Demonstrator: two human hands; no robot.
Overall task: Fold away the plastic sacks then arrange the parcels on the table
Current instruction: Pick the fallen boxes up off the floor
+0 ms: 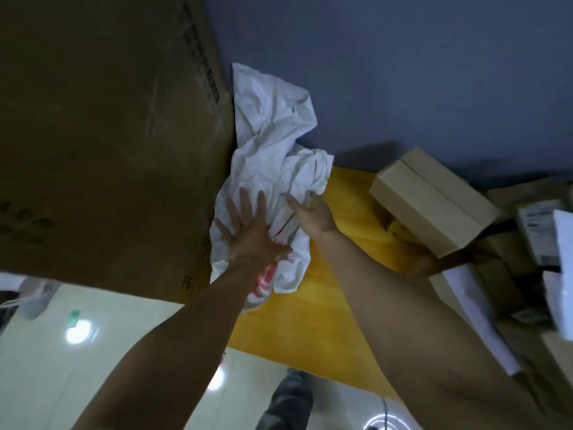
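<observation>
Sack lies straight ahead of both hands, long axis running away beside the carton; left hand presses it flat, right hand touches its edge, grip unclear.

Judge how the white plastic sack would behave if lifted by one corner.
Probably floppy: the sack lies crumpled in deep folds. Likely light: its top leans up against the carton. It may spring open once the left hand stops pressing.
</observation>
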